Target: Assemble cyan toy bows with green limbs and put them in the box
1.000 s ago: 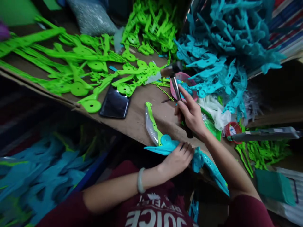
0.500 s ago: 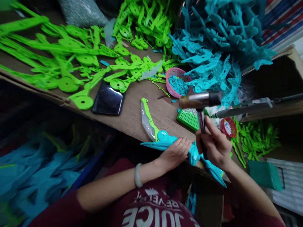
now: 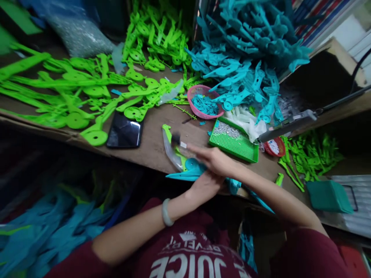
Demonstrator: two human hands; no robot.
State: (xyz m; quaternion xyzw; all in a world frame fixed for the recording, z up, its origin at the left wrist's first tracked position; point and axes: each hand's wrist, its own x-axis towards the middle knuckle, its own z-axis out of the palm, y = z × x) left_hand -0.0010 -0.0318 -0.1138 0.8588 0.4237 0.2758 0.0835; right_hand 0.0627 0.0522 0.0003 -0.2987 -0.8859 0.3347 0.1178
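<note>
While your left hand (image 3: 206,184) presses down on the blue and green toy piece (image 3: 191,170) at the near edge of the counter (image 3: 156,143), your right hand (image 3: 216,160) reaches across above it. The fingers of the left hand are curled over the blue part and hold it flat against the counter; a pale bracelet (image 3: 165,212) sits on that wrist. The fingers of the right hand are closed around the handle of a hammer (image 3: 177,141), whose dark head is blurred and stands just over the green blade of the toy piece. I cannot tell if the head touches the blade.

Beside the right hand, toward the far side, lies a green tray (image 3: 235,141) with small shiny bits in it. A pink basket (image 3: 204,101) with blue scraps stands just behind the tray. To the left of the toy piece, a dark phone (image 3: 124,133) lies flat near the front edge of the counter. Many green plastic parts (image 3: 87,85) are spread over the left part of the counter, and a big heap of blue plastic parts (image 3: 249,50) fills the far right part. A small red lid (image 3: 274,146) rests right of the tray, under a grey tool (image 3: 286,125) with a cable.
</note>
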